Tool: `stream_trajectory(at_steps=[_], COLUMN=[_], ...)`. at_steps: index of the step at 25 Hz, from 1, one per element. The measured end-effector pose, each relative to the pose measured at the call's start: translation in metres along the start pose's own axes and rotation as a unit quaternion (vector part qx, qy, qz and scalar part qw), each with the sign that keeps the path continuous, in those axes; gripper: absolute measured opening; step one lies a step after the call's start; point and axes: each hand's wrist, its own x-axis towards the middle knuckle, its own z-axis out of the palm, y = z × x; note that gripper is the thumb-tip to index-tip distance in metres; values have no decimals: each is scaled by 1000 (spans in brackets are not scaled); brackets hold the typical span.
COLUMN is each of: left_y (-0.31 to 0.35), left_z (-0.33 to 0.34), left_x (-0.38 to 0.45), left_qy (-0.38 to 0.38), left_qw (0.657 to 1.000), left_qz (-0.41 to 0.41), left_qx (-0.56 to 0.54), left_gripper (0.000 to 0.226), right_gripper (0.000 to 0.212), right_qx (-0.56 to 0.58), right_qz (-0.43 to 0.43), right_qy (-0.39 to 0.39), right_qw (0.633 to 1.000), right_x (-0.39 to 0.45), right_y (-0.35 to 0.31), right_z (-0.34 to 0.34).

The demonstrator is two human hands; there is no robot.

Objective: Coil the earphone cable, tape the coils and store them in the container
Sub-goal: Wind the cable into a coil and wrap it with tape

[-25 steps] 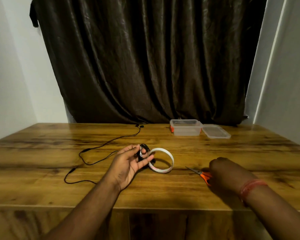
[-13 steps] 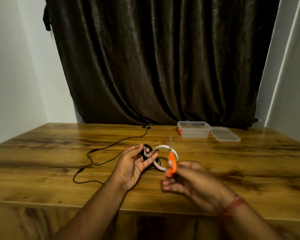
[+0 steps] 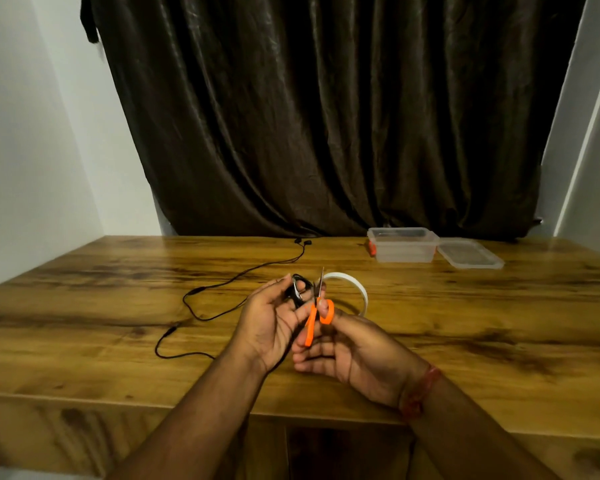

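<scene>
The left hand [image 3: 274,320] is raised above the middle of the table [image 3: 465,323], palm turned toward the person, its thumb and fingertips pinched on a small black coil [image 3: 297,289] of the earphone cable. Touching it on the right, the right hand [image 3: 350,355] grips a pair of orange-handled scissors [image 3: 317,306], fingers curled through and around the handles. The blades point up and away toward the far edge, and their long axis runs nearly upright right beside the coil, so the cut looks set to happen just to the right of the left hand's fingertips. Whether the blades are parted is too fine to tell.

Behind the hands, the white tape roll [image 3: 354,289] sits on the table. A strip from it to the coil is likely but cannot be made out. The uncoiled rest of the cable [image 3: 222,289] trails from the left hand across the table toward the far edge, ending in the earbuds [image 3: 302,241]. Near the far right corner stands the clear container [image 3: 402,249], open, with its lid [image 3: 468,252] lying flat just beside it, well apart from both hands.
</scene>
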Motion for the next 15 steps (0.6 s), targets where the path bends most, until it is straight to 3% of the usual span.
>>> stream_trajectory(at_steps=[15], left_y=[1], left_z=[7], left_x=[-11], left_qy=[-16], left_qw=[999], left_qz=[-4], left_qx=[30], left_gripper=[24], right_gripper=[49], right_qx=[13], right_qz=[-7], right_qy=[26], right_qw=[1000], right_x=[4], right_y=[3], right_z=[-3])
